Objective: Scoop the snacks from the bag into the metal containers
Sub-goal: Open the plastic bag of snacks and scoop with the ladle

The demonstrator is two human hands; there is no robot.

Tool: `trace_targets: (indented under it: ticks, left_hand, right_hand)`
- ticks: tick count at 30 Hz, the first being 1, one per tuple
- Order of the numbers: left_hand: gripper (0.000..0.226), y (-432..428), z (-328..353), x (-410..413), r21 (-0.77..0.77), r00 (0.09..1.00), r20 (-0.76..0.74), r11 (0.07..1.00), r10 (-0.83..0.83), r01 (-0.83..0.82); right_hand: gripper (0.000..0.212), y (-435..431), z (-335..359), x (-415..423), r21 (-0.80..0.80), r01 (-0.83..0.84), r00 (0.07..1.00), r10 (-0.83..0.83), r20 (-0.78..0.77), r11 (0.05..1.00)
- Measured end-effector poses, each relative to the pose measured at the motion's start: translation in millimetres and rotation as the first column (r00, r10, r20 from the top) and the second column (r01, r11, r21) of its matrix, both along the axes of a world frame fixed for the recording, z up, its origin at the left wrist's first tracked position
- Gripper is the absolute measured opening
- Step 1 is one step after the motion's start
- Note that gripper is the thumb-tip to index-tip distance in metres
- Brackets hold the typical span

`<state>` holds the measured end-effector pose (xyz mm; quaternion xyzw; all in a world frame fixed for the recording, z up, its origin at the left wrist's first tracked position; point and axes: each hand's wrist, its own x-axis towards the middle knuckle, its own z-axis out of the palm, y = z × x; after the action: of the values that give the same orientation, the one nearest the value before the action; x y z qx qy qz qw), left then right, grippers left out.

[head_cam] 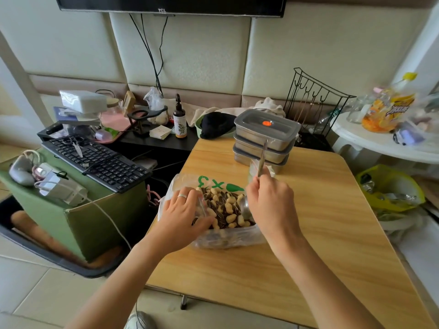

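snacks (225, 207): peanuts mixed with striped seeds, lying in the open bag between the two grips
bag (228, 241): clear plastic with green print on the far side, sits on the table near its left edge
scoop (245, 206): metal; bowl is in the snacks just under the right grip, handle sticks up past it
right grip (270, 200): fingers curled round the scoop handle
left grip (183, 214): pinches the bag's left rim, thumb touching the snacks; ring on one finger
containers (263, 143): three metal boxes, lidded and stacked, beyond the right grip, top lid has an orange dot
table (308, 233): wood top
keyboard (99, 160): black, well left of the left grip
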<state>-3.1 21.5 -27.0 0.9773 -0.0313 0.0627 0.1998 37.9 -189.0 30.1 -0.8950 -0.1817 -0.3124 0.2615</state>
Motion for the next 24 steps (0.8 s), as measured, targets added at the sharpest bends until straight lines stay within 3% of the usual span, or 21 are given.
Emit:
trace_targets:
  ticks: [6, 9, 13, 16, 20, 22, 24]
  left_hand:
    - [0.057, -4, 0, 4, -0.049, 1.000, -0.005, 0.999, 0.021, -0.022]
    - [0.068, -3, -2, 4, -0.027, 1.000, -0.013, 1.000, 0.010, -0.011]
    - [0.063, -3, -4, 5, 0.026, 1.000, -0.009, 0.999, 0.019, -0.019]
    - [0.076, -2, -6, 4, -0.002, 1.000, 0.001, 1.000, 0.020, -0.020]
    - [0.066, 3, -5, 1, -0.044, 0.988, 0.129, 0.996, 0.080, -0.075]
    - [0.063, 9, -4, 0, -0.012, 0.973, 0.194, 0.992, 0.126, -0.126]
    - [0.062, 16, -4, 0, 0.004, 0.974, 0.158, 0.986, 0.163, -0.165]
  right_hand:
    - [0.019, 3, -12, 0, 0.101, -0.012, 1.000, 0.013, -0.008, 0.995]
    - [0.029, -5, -17, 4, 0.322, 0.035, 0.960, 0.059, -0.275, 0.946]
    - [0.032, -18, -17, 15, 0.501, 0.214, 0.827, 0.117, -0.549, 0.839]
    - [0.022, -25, -16, 16, 0.517, 0.084, 0.856, 0.204, -0.476, 0.852]
    - [0.021, -23, -18, 13, 0.251, -0.130, 0.968, 0.177, -0.177, 0.959]
    - [0.028, -18, -20, 15, 0.269, -0.060, 0.971, 0.118, -0.206, 0.961]
    - [0.038, -16, -17, 16, 0.350, 0.073, 0.917, 0.074, -0.391, 0.934]
